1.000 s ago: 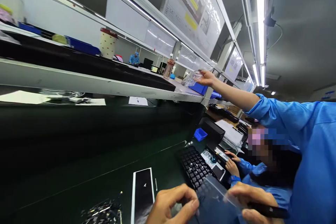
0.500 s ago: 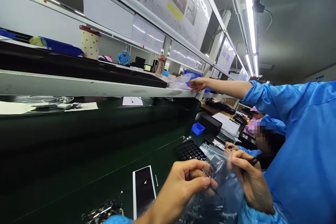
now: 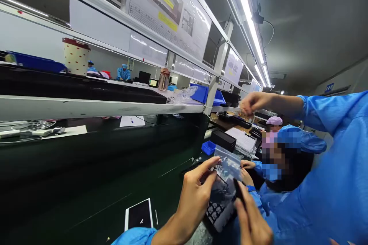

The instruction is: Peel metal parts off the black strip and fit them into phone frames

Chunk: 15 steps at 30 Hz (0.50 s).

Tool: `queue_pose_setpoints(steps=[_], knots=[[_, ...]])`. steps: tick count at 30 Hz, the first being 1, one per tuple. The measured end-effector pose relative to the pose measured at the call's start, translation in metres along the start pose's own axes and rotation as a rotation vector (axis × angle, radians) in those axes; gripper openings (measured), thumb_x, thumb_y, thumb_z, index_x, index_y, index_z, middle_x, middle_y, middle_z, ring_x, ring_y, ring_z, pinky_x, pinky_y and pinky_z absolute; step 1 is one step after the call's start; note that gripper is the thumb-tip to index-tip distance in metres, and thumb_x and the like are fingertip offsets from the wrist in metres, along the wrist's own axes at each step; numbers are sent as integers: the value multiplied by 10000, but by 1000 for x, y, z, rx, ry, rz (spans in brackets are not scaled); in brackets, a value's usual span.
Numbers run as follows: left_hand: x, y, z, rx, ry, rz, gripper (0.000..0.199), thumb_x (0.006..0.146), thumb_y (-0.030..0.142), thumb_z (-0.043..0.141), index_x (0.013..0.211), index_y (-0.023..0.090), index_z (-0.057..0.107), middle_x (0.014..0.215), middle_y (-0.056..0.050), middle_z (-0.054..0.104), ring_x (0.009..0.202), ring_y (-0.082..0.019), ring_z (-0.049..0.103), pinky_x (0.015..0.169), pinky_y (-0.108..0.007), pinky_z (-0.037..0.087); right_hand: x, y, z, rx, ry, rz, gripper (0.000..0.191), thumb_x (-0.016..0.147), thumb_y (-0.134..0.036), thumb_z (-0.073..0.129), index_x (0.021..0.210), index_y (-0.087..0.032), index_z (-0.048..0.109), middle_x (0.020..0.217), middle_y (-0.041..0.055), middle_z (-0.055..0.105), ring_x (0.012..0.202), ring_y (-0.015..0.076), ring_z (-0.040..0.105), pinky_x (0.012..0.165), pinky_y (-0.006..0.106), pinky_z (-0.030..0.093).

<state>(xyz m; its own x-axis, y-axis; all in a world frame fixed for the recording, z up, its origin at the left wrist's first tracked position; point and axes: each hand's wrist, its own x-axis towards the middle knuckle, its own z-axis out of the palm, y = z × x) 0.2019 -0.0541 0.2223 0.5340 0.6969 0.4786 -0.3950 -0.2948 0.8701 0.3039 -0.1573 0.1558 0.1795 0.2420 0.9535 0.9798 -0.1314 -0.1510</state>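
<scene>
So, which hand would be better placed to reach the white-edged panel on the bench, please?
Probably the left hand: it is nearer the panel, while the right hand, farther off, holds a dark object.

Here's a white-framed shelf (image 3: 138, 110) running along the left, strip lights (image 3: 248, 13) glowing overhead beneath a grey ceiling (image 3: 304, 26), pale walls (image 3: 31, 32) behind, dark green worktop (image 3: 94, 183) stretching below.
</scene>
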Motion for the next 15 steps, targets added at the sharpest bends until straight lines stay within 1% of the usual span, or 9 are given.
queue_pose_setpoints(steps=[1,2,4,6,8,11,15], knots=[[1,-1,3,2,4,3,310,738,247,519,1013,161,634,999,-63,641,804,-193,609,753,-267,488,-2,-9,6,-64,24,-58,521,851,-130,406,1346,-239,286,1078,73,603,870,218,623,706,277,519],[1,-2,5,4,6,6,318,735,246,522,1021,160,632,1019,-64,633,822,-196,605,781,-276,483,-2,-17,11,-107,32,-90,513,862,-118,371,1357,-187,257,1067,103,604,870,222,622,737,297,512],[0,-2,10,8,3,10,330,729,245,527,1031,160,630,1027,-63,630,838,-198,601,818,-285,473,1,-25,18,-164,29,-112,513,871,-106,337,1366,-121,206,1035,136,612,843,224,629,745,322,510],[0,-1,14,13,-13,8,344,730,241,519,1047,156,621,979,-65,644,810,-192,606,810,-284,477,5,-25,18,-148,2,-102,540,867,-105,344,1375,-124,159,1059,131,602,836,216,631,719,314,518],[-1,0,16,21,-33,8,356,740,241,503,1066,147,610,893,-66,659,760,-183,613,776,-275,487,6,-20,16,-100,-20,-94,568,864,-110,358,1381,-144,124,1107,117,579,853,203,628,697,290,525],[-3,-1,18,24,-57,15,352,756,248,495,1072,142,605,821,-61,660,737,-177,615,760,-262,489,4,-12,13,-20,-36,-70,527,876,-136,352,1374,-158,179,1129,100,569,937,190,599,728,264,517],[-3,-3,21,-4,-74,8,344,767,256,499,1074,137,600,774,-55,657,735,-182,613,767,-265,485,0,-8,12,83,-31,-19,500,875,-139,374,1355,-201,245,1178,55,539,1029,168,547,805,243,485]])
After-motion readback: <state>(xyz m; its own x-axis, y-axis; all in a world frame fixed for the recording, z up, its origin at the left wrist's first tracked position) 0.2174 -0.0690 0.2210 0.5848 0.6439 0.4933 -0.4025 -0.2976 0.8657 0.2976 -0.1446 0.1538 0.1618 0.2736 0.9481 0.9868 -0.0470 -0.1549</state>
